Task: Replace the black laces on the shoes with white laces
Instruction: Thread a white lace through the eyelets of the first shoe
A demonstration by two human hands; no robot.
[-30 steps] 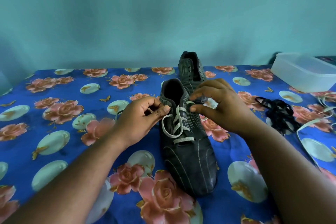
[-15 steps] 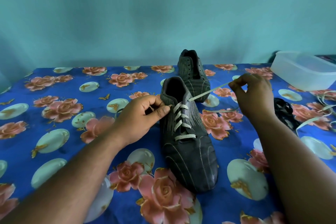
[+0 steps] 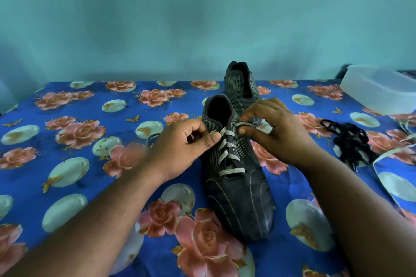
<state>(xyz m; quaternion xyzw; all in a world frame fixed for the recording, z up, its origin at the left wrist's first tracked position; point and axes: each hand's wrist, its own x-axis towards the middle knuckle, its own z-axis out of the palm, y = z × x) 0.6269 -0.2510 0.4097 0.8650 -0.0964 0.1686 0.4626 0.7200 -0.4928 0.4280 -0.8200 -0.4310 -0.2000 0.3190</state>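
Note:
A dark grey shoe [image 3: 239, 195] lies toe toward me on the floral cloth, with a white lace [image 3: 227, 153] crossed through its lower eyelets. My left hand [image 3: 180, 146] pinches the lace at the shoe's left upper eyelets. My right hand [image 3: 274, 132] pinches the other end of the lace at the right upper eyelets. A second dark shoe [image 3: 242, 83] without laces stands just behind the first. A heap of black laces [image 3: 347, 139] lies on the cloth to the right.
A translucent plastic box [image 3: 380, 90] sits at the far right by the wall. Another white lace [image 3: 391, 155] trails along the right edge. The blue floral cloth [image 3: 74, 148] covers the whole surface, which ends at a teal wall.
My right hand, which had drawn the lace taut out to the right, has come back to the shoe's upper eyelets. The left hand has stayed in place on the lace.

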